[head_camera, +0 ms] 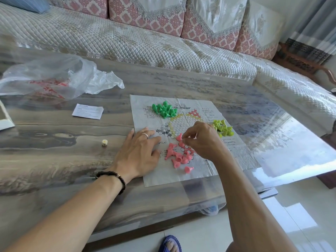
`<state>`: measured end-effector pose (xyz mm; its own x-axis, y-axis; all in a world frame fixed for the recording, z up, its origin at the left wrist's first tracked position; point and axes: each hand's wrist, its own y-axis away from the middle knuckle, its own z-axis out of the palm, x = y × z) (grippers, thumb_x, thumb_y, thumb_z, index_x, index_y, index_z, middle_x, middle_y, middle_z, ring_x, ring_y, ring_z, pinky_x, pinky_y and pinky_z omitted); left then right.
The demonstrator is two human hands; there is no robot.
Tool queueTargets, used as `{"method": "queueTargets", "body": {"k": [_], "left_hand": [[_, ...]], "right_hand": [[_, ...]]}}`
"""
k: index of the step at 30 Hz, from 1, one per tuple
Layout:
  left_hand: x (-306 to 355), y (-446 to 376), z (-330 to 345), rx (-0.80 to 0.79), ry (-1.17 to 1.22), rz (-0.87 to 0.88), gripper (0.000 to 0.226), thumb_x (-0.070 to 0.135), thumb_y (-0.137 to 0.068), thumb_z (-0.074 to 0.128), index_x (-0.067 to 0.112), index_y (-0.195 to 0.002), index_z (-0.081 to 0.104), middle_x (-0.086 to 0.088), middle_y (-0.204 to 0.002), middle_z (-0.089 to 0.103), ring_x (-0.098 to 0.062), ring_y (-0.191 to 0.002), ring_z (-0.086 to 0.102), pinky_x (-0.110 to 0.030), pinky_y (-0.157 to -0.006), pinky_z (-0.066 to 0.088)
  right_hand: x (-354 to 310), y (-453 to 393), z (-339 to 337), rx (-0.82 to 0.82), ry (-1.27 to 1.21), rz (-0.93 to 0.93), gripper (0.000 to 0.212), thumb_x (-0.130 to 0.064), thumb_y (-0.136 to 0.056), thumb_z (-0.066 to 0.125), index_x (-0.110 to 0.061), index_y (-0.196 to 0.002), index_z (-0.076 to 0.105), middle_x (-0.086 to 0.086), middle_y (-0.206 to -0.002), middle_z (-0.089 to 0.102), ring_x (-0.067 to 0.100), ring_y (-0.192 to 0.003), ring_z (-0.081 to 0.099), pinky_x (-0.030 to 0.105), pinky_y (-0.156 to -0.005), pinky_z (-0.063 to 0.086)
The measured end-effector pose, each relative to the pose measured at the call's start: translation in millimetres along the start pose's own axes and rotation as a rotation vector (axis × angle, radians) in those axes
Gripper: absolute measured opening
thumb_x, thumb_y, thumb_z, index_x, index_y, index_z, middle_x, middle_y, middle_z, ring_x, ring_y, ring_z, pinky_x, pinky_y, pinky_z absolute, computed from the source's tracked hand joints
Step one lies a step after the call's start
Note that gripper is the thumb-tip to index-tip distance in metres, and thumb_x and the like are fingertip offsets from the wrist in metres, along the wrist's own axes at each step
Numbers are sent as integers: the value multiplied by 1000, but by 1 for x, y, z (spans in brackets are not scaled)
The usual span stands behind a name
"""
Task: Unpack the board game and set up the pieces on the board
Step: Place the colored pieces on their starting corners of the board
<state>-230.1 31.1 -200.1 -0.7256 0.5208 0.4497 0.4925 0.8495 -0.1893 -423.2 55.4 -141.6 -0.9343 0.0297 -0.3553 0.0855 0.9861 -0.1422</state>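
Left hand [140, 151]: we rest it flat, fingers straight, on the board [198, 171].
Right hand [201, 140]: we pinch a pink piece [179, 137].

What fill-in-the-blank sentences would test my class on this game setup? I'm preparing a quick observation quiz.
1. The right hand pinches a ____ piece above the paper board.
2. The left hand lies flat on the board's edge and wears a ____ on one finger.
3. The dark green pieces sit heaped on the board's far ____ corner.
4. A small ____ lies on the table, left of the left hand.

Missing words: pink; ring; left; die
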Motion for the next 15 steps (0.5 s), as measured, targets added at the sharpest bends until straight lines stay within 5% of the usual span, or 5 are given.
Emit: {"method": "queueTargets", "body": {"k": [7,11,15], "left_hand": [[0,0,1,1,-4,4,48,31,-93,44,24,-140,44,-1,-154,30,-14,-146,11,-39,-118,2],[-1,0,1,1,-12,9,46,31,-94,43,25,-139,45,-1,-154,30,-14,-145,12,-39,-118,2],[-2,0,2,-4,-11,5,46,33,-94,43,25,-140,43,0,-154,30,-13,-145,11,-39,-118,2]], "right_hand": [[-2,1,-2,15,-10,-18,9,-23,-82,73,-22,-90,76,-11,-77,58,13,-76,59,30,-66,47],[-10,2,-1,-24,79,-140,21,-23,-82,73,-27,-103,72,-10,-95,49,7,-90,48,25,-76,36],[-18,2,7,-121,207,-214,30,-27,-80,74,-34,-109,70,-11,-99,41,11,-98,36,35,-90,37]]}}
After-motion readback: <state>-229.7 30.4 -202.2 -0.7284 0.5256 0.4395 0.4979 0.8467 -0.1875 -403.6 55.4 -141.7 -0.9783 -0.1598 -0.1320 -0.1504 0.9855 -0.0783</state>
